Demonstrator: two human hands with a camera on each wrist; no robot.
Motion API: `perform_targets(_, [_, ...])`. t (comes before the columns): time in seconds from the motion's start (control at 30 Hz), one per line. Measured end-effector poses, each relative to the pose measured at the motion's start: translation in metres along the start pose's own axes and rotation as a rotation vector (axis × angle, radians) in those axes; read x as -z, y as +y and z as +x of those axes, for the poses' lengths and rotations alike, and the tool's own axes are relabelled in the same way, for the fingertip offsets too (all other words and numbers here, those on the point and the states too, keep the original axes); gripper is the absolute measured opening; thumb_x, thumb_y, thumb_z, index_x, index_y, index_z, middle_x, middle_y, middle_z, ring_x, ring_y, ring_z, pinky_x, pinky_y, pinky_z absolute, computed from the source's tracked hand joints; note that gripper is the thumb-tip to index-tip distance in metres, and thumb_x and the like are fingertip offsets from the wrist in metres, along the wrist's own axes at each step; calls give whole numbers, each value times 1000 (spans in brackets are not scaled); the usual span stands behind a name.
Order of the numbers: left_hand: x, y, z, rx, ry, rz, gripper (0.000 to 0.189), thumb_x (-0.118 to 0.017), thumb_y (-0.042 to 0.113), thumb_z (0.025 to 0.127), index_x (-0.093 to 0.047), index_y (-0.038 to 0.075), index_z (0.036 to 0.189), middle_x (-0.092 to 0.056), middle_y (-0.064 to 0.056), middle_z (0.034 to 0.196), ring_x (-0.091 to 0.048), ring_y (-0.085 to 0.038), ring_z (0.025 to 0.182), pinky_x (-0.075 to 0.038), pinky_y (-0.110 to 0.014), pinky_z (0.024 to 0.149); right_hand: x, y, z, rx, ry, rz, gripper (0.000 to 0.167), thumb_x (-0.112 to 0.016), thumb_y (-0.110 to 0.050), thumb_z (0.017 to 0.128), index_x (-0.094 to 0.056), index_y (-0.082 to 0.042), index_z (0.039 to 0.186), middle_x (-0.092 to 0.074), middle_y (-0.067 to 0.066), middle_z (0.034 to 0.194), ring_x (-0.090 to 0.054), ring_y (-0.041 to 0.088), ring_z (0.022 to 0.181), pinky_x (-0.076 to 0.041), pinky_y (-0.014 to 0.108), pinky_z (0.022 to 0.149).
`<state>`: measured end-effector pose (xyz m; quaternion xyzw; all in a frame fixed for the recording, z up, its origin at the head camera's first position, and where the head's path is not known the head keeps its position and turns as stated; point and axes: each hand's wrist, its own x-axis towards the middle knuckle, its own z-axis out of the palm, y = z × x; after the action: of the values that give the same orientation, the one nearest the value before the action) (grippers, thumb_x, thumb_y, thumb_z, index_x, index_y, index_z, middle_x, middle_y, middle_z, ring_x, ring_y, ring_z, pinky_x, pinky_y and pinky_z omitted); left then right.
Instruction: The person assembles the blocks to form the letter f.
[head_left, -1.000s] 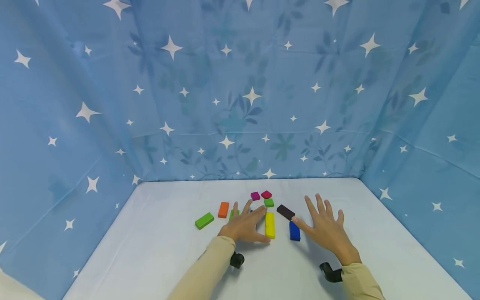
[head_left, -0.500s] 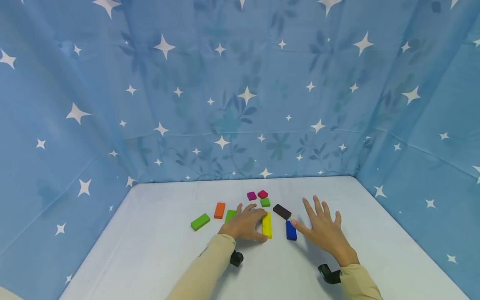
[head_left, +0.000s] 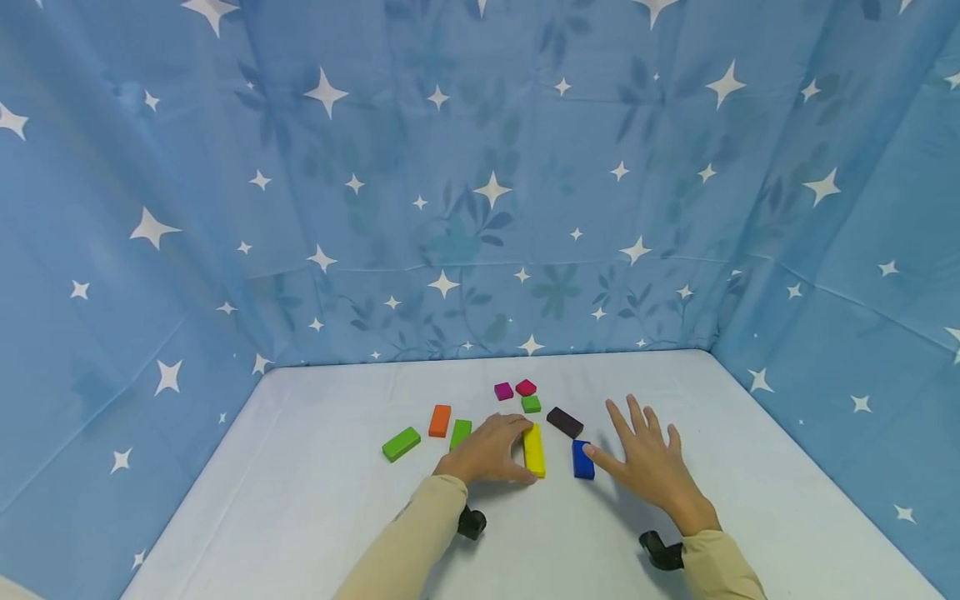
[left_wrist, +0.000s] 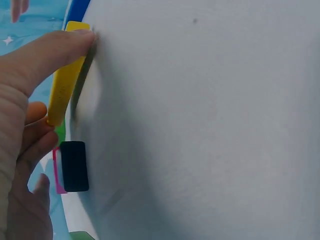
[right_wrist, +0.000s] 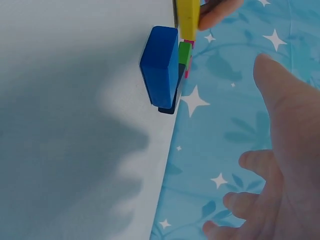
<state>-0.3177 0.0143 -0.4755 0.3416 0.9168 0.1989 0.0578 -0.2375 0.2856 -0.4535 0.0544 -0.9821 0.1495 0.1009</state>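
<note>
My left hand point(head_left: 487, 450) pinches a long yellow block point(head_left: 534, 452) lengthwise, thumb at its near end and fingertips at its far end. In the left wrist view the yellow block point(left_wrist: 62, 92) stretches between thumb and fingers, close over the table. To its right lies a blue block point(head_left: 582, 461), below the thumb of my right hand point(head_left: 651, 462) in the head view. That hand hovers with fingers spread, holding nothing. In the right wrist view the blue block point(right_wrist: 161, 67) stands apart from the thumb. A dark brown block point(head_left: 565, 422) sits just behind the blue one.
Behind the yellow block are a small green block point(head_left: 531, 404), a pink block point(head_left: 526, 388) and a magenta block point(head_left: 503, 391). An orange block point(head_left: 440, 421) and two green blocks, one farther left point(head_left: 401, 444), lie left. A starry blue curtain point(head_left: 480, 208) surrounds the white table point(head_left: 300, 467).
My left hand's outstretched fingers have drawn in, and its thumb and fingertips have closed on the yellow block's ends. The right hand stays nearly still; the head view has shifted slightly.
</note>
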Motion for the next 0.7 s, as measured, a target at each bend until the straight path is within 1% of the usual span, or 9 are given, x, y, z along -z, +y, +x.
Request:
perform_targets(0.2, [6,-1,-4,-16,42,-71,87,-86,51,89,-52,13,160,-48,-2,164,-41,-24,151,-36,-42,122,1,0,0,3,3,-4,95,-64,-64,99,-37,1,164,-23,38,167,-23,65,148,-13,86,112])
perform_targets(0.3, [10,-2,-10,-7,47,-114,88,-86,51,88,-51,13,160,-47,-2,165,-39,-25,153,-35,-44,123,1,0,0,9,7,1,95,-64,-63,99,-37,1,164,-23,38,167,-23,66,148,-12,86,112])
perform_targets(0.43, [17,-3,-24,24,39,-138,87,-85,51,89,-50,15,161,-44,-1,167,-34,-32,156,-35,-53,122,-1,0,-1,3,-8,1,96,-66,-63,99,-37,1,164,-23,39,167,-22,66,148,-12,85,112])
perform_targets(0.53, [22,-4,-34,24,41,-115,87,-84,52,89,-50,16,161,-42,-1,168,-32,-36,157,-35,-56,122,-3,1,-1,-5,-22,-5,97,-65,-63,99,-36,2,164,-22,39,167,-21,66,149,-12,85,112])
perform_targets(0.6, [26,-6,-39,3,53,-92,87,-83,52,90,-50,15,161,-43,-1,168,-32,-37,157,-33,-55,123,-3,2,0,-1,-22,-1,97,-65,-64,99,-36,2,164,-22,39,167,-21,66,149,-13,85,112])
perform_targets(0.7, [31,-9,-46,-40,66,-43,87,-82,53,90,-50,13,161,-46,-3,165,-35,-36,156,-26,-53,126,-2,2,0,12,-19,18,96,-64,-63,100,-36,3,164,-23,39,167,-22,65,149,-14,84,113])
